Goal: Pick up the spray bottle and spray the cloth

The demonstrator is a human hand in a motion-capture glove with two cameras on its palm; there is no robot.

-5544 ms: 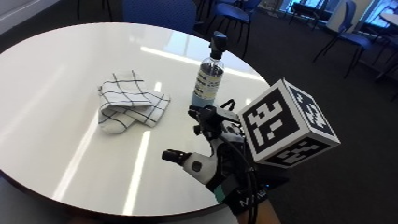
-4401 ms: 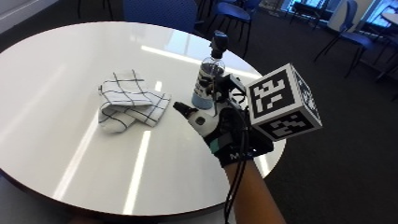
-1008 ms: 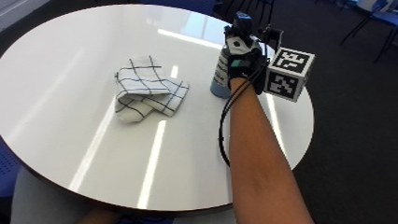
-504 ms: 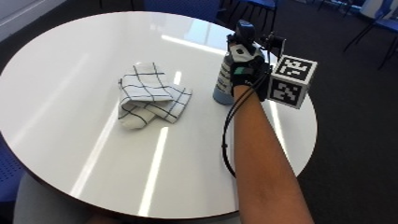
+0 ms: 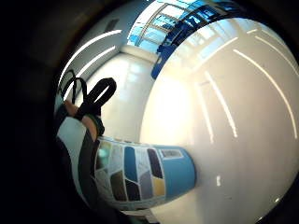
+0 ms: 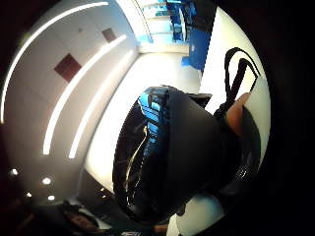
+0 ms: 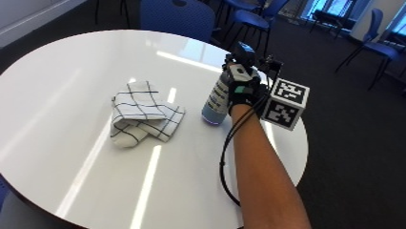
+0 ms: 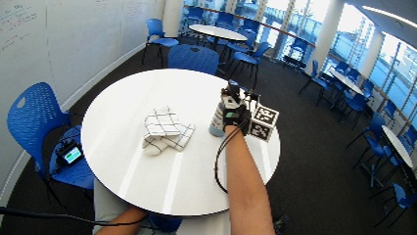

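The black-gloved right hand [image 7: 244, 90] is wrapped around the upper part of the clear plastic spray bottle [image 7: 217, 99], which has a blue patterned label and a black spray head. The bottle stands upright on the round white counter [image 7: 76, 71], its base touching the surface. In the little-finger palm view the label [image 5: 140, 172] fills the area close to the palm. The white cloth with a black grid pattern [image 7: 141, 114] lies folded on the counter near the bottle, not touching it.

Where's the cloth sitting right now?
In the outside view the checked cloth lies crumpled on the round white table, just left of the spray bottle that the gloved right hand grips.
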